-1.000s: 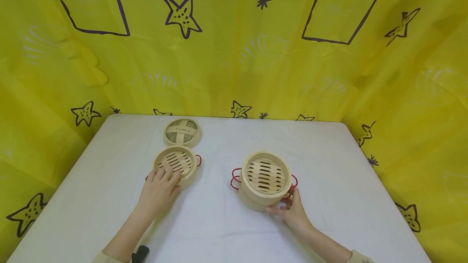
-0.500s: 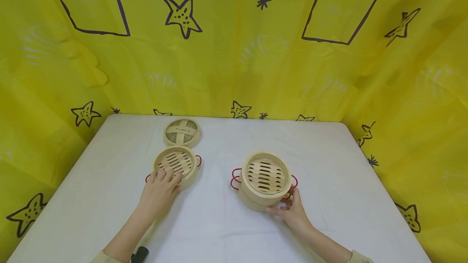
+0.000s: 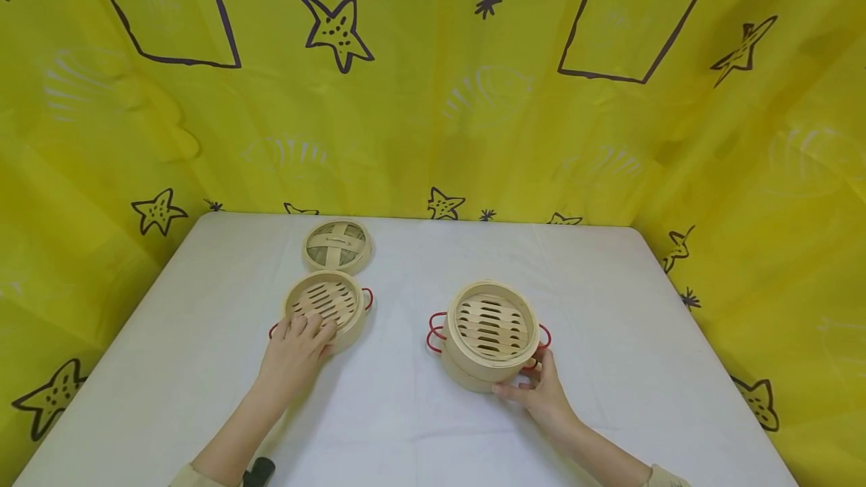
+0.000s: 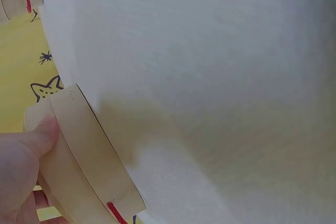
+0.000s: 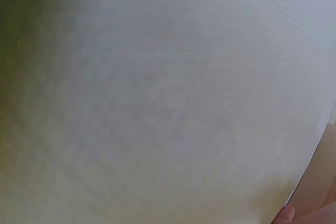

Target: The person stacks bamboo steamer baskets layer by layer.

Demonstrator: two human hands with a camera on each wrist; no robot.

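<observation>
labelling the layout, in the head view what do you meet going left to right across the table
left hand gripping the single steamer basket → stacked steamer baskets → right hand at their near right side. The woven lid sits behind the single basket, so it has no clear place in this order.

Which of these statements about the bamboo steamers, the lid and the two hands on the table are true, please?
1. The left hand rests on the single steamer tray. True.
2. The right hand holds the woven lid. False: it holds the stacked steamer; the lid lies untouched at the table's far side.
3. The steamers have blue handles. False: red.
4. Both steamers are uncovered. True.
</observation>
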